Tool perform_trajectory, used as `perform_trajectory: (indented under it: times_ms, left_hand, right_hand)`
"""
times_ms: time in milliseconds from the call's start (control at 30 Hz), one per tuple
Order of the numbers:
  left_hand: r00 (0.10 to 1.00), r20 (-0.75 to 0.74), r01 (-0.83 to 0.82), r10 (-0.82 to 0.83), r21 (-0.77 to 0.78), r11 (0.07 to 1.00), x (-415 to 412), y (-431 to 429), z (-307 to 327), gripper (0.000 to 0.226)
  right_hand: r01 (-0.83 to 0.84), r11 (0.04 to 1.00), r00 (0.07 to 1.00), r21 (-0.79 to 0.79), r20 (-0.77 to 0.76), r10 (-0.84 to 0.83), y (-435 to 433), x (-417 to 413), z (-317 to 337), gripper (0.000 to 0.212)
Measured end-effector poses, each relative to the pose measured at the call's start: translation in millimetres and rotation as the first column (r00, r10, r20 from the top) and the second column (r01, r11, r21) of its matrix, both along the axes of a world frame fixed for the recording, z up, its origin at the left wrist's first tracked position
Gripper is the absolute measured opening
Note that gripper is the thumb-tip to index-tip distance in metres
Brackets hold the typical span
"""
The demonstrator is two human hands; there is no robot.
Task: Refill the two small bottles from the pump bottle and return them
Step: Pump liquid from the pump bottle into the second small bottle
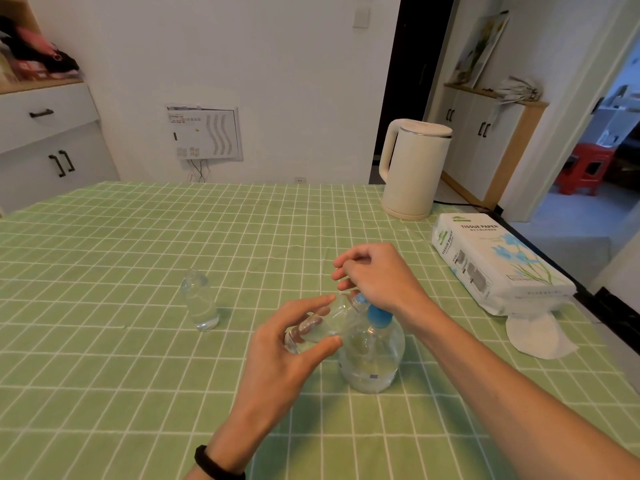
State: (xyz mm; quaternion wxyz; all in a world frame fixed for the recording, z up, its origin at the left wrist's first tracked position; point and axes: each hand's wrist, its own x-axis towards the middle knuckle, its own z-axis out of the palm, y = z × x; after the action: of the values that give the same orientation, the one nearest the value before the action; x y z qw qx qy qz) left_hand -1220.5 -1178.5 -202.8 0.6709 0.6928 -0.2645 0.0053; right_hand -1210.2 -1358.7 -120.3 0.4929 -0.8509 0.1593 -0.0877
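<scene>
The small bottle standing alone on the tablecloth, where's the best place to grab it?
Grip the small bottle round its straight middle, below the narrowing shoulder, probably coming from the near side: it stands upright, apart from everything else, so fingers can wrap its round body.

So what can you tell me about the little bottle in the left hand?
The small bottle is clear, plastic-looking and seemingly uncapped. The left hand pinches it, tilted almost on its side above the green tablecloth, its mouth up against the blue pump head of the pump bottle. How much liquid it holds is hard to tell.
</scene>
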Motion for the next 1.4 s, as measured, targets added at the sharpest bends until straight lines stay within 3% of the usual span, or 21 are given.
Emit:
perform_trajectory:
  times_ms: [233,767,1400]
  left_hand:
    - [1.0,0.002,-0.007,0.007,0.016,1.0,2.1,-1.1,-4.7,0.051]
    - [0.999,-0.032,-0.001,0.001,-0.003,1.0,-1.7,-1.1,-0.9,0.051]
    - [1.0,-0.015,-0.017,0.017,0.015,1.0,-1.2,-1.3,-5.7,0.051]
  right_hand:
    - [0.018,0.999,1.0,0.044,-0.021,-0.017,-1.4,-1.0,-6.8,0.032]
    - [0.03,0.999,0.999,-0.028,0.024,-0.029,1.2,-1.9,-2.2,0.024]
    - [0.041,0.999,0.999,0.006,0.003,-0.041,-0.1,-2.5,-9.6,0.031]
